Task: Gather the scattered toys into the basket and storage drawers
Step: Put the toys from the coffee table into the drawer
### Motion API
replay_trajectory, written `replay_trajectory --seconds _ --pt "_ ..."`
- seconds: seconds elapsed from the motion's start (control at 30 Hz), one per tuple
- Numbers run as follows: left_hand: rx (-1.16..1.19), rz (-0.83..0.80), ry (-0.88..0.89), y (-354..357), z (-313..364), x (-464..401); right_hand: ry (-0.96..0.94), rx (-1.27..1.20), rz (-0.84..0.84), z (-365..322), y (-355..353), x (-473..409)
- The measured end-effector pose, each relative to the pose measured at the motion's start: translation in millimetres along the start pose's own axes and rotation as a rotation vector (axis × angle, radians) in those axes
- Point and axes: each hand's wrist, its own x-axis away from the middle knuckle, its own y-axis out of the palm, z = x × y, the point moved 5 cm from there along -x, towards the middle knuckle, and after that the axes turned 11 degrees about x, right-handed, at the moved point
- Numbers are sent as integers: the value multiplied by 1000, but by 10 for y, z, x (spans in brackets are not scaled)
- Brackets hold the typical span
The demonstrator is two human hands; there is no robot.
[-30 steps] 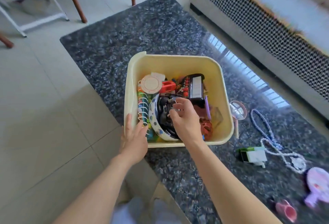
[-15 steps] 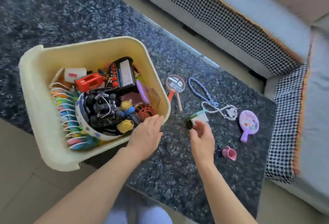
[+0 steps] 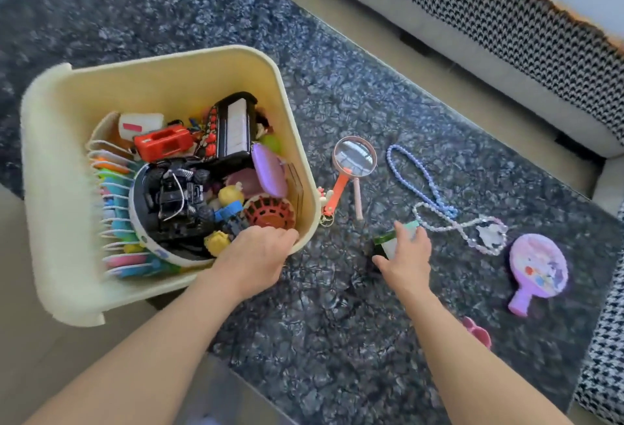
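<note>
A pale yellow basket [image 3: 175, 63] full of toys stands at the left on the dark stone table [image 3: 337, 340]. My left hand [image 3: 256, 259] grips its near right rim. To the right, my right hand [image 3: 407, 255] lies over a small green-and-white toy [image 3: 391, 240], thumb and fingers closing on its sides. Loose on the table lie a magnifying glass [image 3: 354, 158], a blue-and-clear bead necklace [image 3: 432, 195], a purple hand mirror [image 3: 537, 269] and a pink cup [image 3: 477, 335], partly hidden behind my right forearm.
Beside the basket's right corner lies an orange keychain toy [image 3: 332, 198]. A houndstooth-covered sofa [image 3: 506, 29] runs along the far side and wraps round at the right. The basket overhangs the table's left edge above a tiled floor [image 3: 50, 357].
The view swung right from the basket. My right hand left the basket's toys and reached the green-and-white toy; my left hand shifted along the rim to its right corner.
</note>
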Motion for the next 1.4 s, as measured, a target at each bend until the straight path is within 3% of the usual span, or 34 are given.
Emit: replay_trajectory --seconds 0.1,0.2,0.33,0.47,0.6,0.73,0.87,0.93,1.0,1.1,1.23,1.4 --pt "22 10 -26 -15 -7 -16 -20 -48 98 -20 -80 -1" --pt "92 0 -76 -13 -30 -7 -87 -442 186 -230 -423 76" --pt "148 -93 -185 -57 2 -27 -525 -747 253 -1056 -1240 425" --pt "150 -105 -139 -83 14 -15 -970 -535 211 -2111 -1599 606" --pt "123 -125 -52 -49 -15 17 -1079 -293 151 -2860 -1342 540" --pt "201 -92 -38 -47 18 -21 -992 -436 269 -2880 -1317 366" --pt "207 -45 -87 -59 -28 -39 -596 -660 540 -2006 -1372 76" --pt "195 -35 -47 -51 -3 -36 -291 -648 428 -1443 -1189 -138" --pt "172 8 -57 -33 -21 -36 -78 -459 170 -1013 -836 -299" --pt "154 17 -71 -12 -21 -39 -21 -244 -88 -727 -384 -318" --pt "141 54 -76 10 -45 -36 24 -262 -145 -751 -101 -367" --pt "133 54 -85 5 -50 -37 94 -291 -64 -769 -70 -448"
